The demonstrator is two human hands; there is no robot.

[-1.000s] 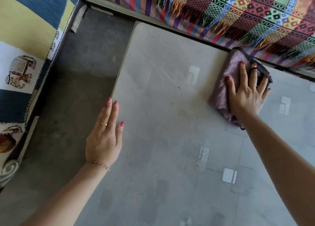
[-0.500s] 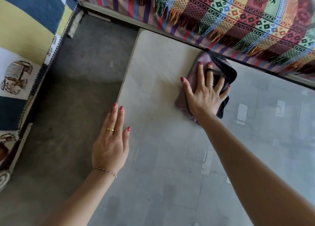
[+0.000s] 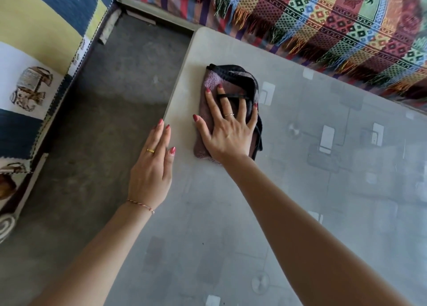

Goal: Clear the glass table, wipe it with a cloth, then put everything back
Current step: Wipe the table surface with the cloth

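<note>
- Pressing flat on the cloth (image 3: 209, 86), the right hand (image 3: 227, 132) has its fingers (image 3: 211, 100) spread and straight, not curled round anything; a thin ring shows on one finger, and a black loop of the cloth crosses over two of them
- the cloth is mauve with a black edge, folded, lying on the glass worktop (image 3: 288, 201) close to its far-left corner; its black edge bunches on the side away from that corner
- the left hand (image 3: 152, 174) rests palm-down on the left edge of the worktop, just beside the cloth on the near side; its fingers (image 3: 159, 134) are straight and held together, gripping nothing; it wears a gold ring and a thin braided bracelet at the wrist
- both forearms reach in from the near side toward the cloth
- the worktop is see-through and shows pale smears; small white squares and faint floor lines show through it to the right of the cloth
- beyond the cloth a many-coloured fringed throw (image 3: 323, 19) hangs along the far edge of the worktop
- left of the cloth lies bare grey floor (image 3: 104, 121); past it is a blue, yellow and white cushion (image 3: 39, 51) printed with elephants
</note>
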